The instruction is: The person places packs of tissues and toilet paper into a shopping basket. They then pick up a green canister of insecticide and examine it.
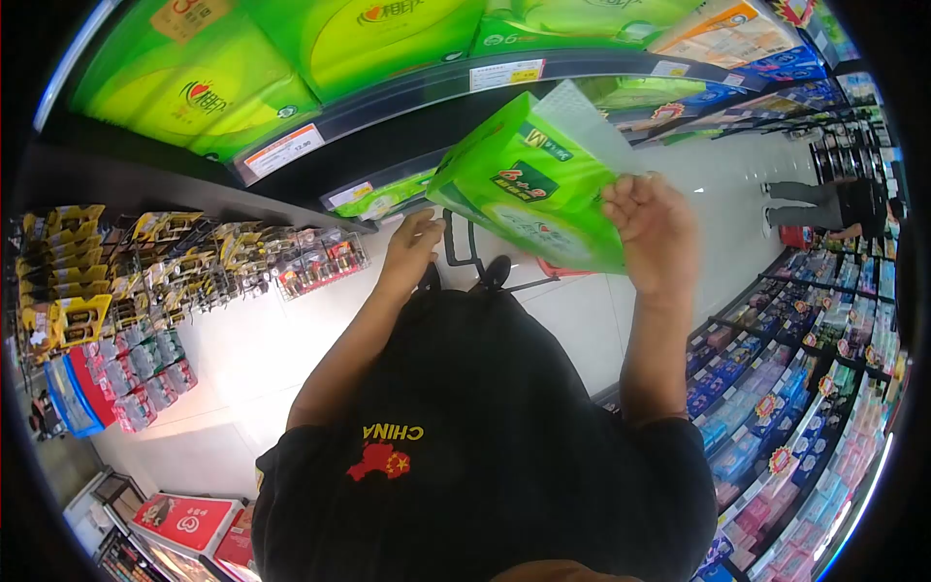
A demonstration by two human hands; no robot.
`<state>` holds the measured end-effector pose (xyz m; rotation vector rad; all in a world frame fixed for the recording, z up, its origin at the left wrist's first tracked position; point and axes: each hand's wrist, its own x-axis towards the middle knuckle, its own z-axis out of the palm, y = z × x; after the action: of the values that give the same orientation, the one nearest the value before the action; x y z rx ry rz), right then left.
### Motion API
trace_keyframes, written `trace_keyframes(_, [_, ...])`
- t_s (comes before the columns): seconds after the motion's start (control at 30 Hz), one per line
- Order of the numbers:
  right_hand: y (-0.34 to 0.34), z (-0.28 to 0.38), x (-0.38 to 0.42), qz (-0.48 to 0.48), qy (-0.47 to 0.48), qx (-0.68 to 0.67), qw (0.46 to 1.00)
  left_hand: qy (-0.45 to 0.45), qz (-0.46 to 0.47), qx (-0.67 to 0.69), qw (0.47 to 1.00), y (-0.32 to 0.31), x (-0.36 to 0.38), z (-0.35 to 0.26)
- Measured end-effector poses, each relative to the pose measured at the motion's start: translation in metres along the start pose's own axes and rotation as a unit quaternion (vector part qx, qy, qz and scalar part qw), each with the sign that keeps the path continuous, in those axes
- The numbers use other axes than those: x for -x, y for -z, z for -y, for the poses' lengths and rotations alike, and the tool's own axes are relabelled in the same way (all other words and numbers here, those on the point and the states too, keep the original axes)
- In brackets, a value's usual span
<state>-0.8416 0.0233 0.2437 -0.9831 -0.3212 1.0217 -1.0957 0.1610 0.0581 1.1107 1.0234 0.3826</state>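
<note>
one green pack, in mid-handling by my guess, hung left of the right hand, which was curled tight on its near edge; left hand, loosely parted, beside the far edge, contact unclear; next move seemingly called for steady support.

A shop; price tags edge the stocked shelves; packets hang in rows.

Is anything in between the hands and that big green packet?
No, nothing I can see. The right hand holds the green packet at its right side. The left hand is close beside its left end, with nothing visible between them. I can't tell whether the left hand touches it.
</note>
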Motion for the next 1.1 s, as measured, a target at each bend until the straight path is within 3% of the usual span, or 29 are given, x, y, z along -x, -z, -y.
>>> trace_keyframes(0.2, [-0.019,-0.029,-0.006,0.037,0.025,0.144,0.988,0.130,-0.010,0.139,0.982,0.022,-0.003,0.023])
trace_keyframes(0.33, [-0.038,-0.039,0.006,0.048,0.019,0.221,0.974,0.161,0.026,0.247,0.955,0.019,-0.010,0.019])
trace_keyframes(0.43, [-0.044,-0.047,0.016,0.158,0.075,0.297,0.939,0.158,0.032,0.318,0.934,0.012,-0.004,-0.017])
trace_keyframes(0.53, [-0.053,-0.057,0.023,0.262,0.147,0.359,0.884,0.080,0.053,0.404,0.910,0.019,-0.019,-0.008])
trace_keyframes(0.67, [-0.055,-0.074,0.016,0.351,0.179,0.449,0.802,0.013,0.136,0.573,0.808,0.040,-0.047,0.001])
trace_keyframes(0.77, [-0.061,-0.086,0.005,0.382,0.209,0.514,0.739,-0.017,0.130,0.582,0.803,0.058,-0.041,-0.012])
trace_keyframes(0.93, [-0.072,-0.111,-0.008,0.399,0.249,0.614,0.633,-0.038,0.115,0.585,0.802,0.089,-0.060,0.016])
trace_keyframes(1.1, [-0.087,-0.133,-0.034,0.409,0.309,0.593,0.621,-0.076,0.066,0.584,0.805,0.108,-0.060,0.015])
